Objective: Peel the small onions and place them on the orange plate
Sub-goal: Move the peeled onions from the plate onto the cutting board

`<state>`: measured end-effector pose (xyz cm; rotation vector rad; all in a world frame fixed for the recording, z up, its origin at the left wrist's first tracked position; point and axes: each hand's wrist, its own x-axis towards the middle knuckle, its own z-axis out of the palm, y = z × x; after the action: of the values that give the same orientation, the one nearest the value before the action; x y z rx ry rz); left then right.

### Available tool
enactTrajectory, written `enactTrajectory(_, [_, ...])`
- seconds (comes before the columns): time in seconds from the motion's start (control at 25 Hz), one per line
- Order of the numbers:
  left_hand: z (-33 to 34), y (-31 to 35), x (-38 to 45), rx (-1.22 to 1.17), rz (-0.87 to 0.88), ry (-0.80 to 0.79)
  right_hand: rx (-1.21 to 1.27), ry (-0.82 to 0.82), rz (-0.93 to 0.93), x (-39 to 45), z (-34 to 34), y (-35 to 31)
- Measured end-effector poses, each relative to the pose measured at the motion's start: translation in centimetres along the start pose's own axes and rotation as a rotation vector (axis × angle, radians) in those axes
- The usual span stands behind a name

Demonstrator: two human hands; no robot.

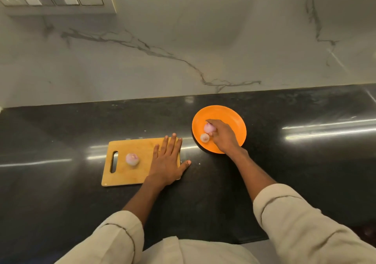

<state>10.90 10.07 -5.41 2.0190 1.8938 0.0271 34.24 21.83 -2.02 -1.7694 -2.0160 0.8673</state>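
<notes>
Item 1. Orange plate (230,117): set on the dark table (284,162) at about 2 o'clock from the cutting board (130,174). Two small onions are carried on it: a pink one (209,127) and, just beside it at 7 o'clock, a paler one (204,137).

Item 2. Right hand (222,136): reached over the plate, fingers curled round the pink onion, which appears to be held just at the plate's surface. Whether contact with the plate has been made cannot be told.

Item 3. Left hand (166,162): laid flat, fingers straight and spread, on the 3 o'clock end of the board, the thumb out over the table; nothing is held.

Item 4. Third onion (132,159): rests on the board beside the handle slot. Whether it is peeled cannot be told.

Step in hand, as judged: a peeled onion is being placed on the plate.

Next move, as judged: the pink onion is to be released without the paler one being knocked, then the board onion is to be taken up, peeled if needed, and plated.
</notes>
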Motion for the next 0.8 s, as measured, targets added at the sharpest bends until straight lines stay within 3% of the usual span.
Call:
enactTrajectory(0.16, [-1.0,0.1,-0.3,-0.062,0.031,-0.003,0.193,0.174,0.129,-0.5,-0.2,-1.2])
enactTrajectory(0.28, [-1.9,-0.2,-2.6,-0.105,0.106,0.187,0.381,0.365,0.162,-3.4,0.6,-5.0])
enactTrajectory(0.4, [-2.6,-2.2,-6.4,-0.132,0.133,0.459,0.494,0.340,0.036,-7.0,4.0,-9.7])
enactTrajectory(0.52, [-2.7,-6.5,-9.6,-0.139,0.002,0.623,0.432,0.224,-0.080,-9.3,9.3,-13.2])
enactTrajectory(0.68, [-2.0,-12.7,-12.9,-0.149,-0.282,0.467,0.345,0.139,-0.024,-9.8,14.3,-15.7])
enactTrajectory(0.8, [-0.7,-15.3,-14.4,-0.255,-0.268,0.332,0.344,0.143,0.005,-10.1,16.2,-16.5])
